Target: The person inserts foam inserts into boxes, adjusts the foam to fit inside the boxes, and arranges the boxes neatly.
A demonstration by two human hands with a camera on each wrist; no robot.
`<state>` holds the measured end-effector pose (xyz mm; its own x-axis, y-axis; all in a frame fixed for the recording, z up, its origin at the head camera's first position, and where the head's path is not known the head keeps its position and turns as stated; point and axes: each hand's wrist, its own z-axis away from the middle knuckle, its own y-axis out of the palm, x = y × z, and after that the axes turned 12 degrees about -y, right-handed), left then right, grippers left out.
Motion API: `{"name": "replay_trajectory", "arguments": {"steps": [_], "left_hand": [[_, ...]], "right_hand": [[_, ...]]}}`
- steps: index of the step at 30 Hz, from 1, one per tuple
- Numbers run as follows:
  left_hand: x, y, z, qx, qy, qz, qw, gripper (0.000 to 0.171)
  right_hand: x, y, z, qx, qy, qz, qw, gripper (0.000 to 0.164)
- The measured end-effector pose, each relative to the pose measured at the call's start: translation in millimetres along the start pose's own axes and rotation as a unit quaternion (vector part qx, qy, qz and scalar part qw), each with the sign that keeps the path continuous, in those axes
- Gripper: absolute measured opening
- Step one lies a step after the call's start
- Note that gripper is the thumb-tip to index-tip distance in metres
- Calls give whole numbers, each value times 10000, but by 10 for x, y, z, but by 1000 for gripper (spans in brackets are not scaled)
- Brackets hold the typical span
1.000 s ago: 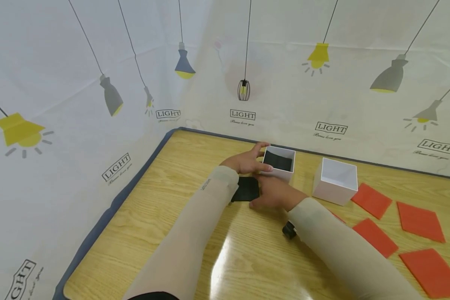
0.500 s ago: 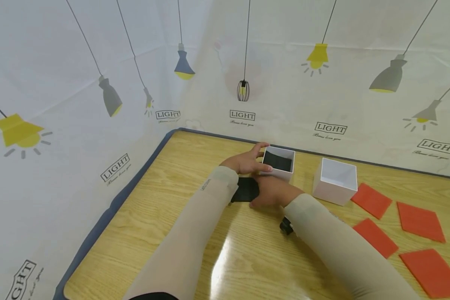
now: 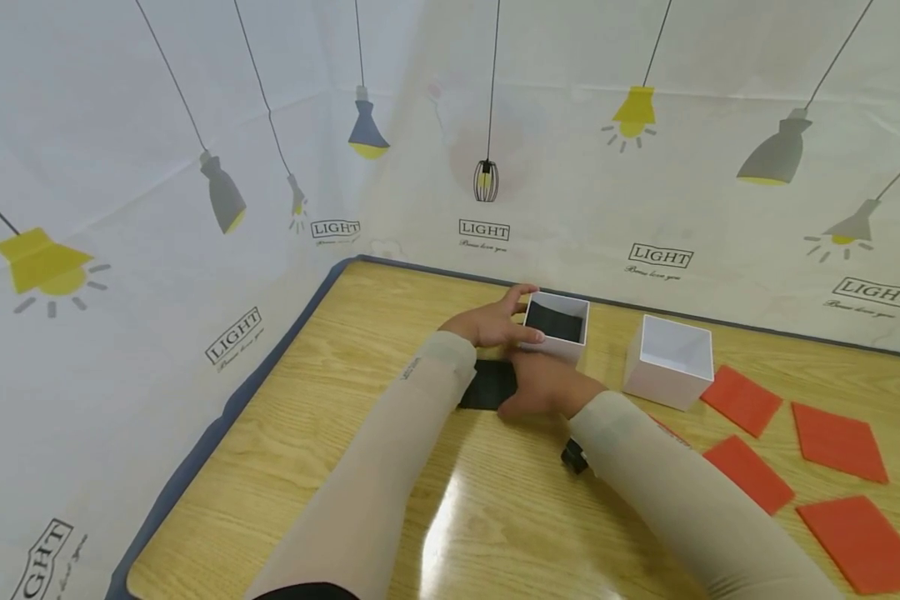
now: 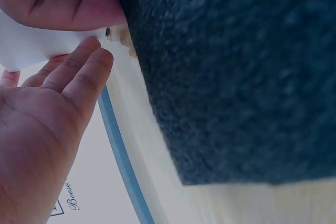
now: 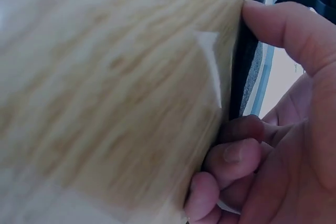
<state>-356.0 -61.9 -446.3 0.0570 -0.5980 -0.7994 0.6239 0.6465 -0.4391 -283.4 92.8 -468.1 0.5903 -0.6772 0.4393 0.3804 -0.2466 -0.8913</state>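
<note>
Left hand grips white square box; right hand pinches flat black square sheet just in front. Right wrist alone shows curled fingertips; left wrist, sheet's grainy surface.

A textured black sheet is just beside an upright, open white box containing black sheeting.

"LIGHT" repeated across the pale backdrop
Script runs under the boxed "LIGHT" labels, "Beese" legible in the left wrist view; small lettering on the sleeves is unreadable.
</note>
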Motion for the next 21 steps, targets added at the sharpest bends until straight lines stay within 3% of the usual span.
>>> {"name": "replay_trajectory", "arguments": {"steps": [9,21], "left_hand": [[11,-3,-16,-68,-25,1,10000,98],[3,-5,6,29,36,-21,10000,96]], "right_hand": [[65,-16,32,253,214,26,9994,102],[94,28,185,184,170,434,9987,80]]}}
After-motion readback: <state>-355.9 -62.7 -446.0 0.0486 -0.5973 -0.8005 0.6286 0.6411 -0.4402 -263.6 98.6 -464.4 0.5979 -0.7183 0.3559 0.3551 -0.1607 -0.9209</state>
